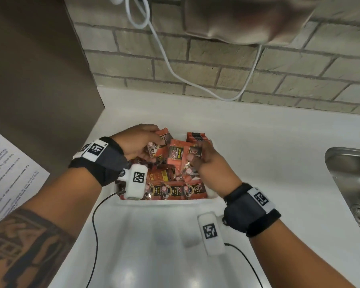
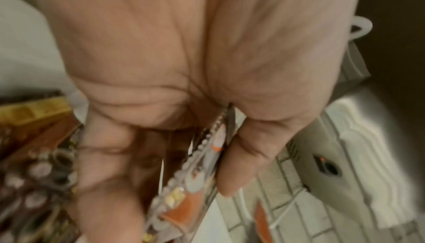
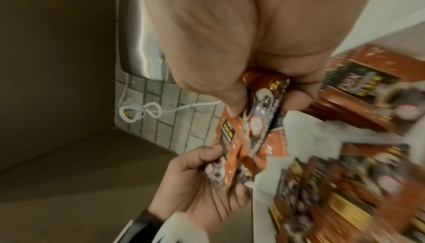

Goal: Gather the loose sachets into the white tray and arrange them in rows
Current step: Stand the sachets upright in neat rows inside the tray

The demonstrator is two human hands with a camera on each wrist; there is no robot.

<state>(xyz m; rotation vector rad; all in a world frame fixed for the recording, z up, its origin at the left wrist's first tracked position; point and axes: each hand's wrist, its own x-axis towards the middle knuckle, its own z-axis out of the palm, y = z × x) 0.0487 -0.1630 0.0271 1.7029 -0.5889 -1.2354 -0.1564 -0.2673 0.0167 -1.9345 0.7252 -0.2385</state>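
Note:
A white tray [image 1: 213,196] on the counter holds several orange and brown coffee sachets [image 1: 173,190], some lined up along its near side, others loose in a heap. My left hand [image 1: 141,142] hovers over the tray's far left and grips a small bunch of sachets [image 2: 197,174] between thumb and fingers. My right hand [image 1: 204,161] is over the tray's right side and pinches a few sachets [image 3: 260,112] upright. A neat stack of sachets [image 1: 195,137] stands on edge at the tray's far right corner.
A steel sink [image 1: 349,183] sits at the right edge of the white counter [image 1: 258,142]. A brown cabinet side [image 1: 35,69] rises at the left, with a printed sheet [image 1: 6,175] beside it. A white cable [image 1: 175,69] hangs down the brick wall behind.

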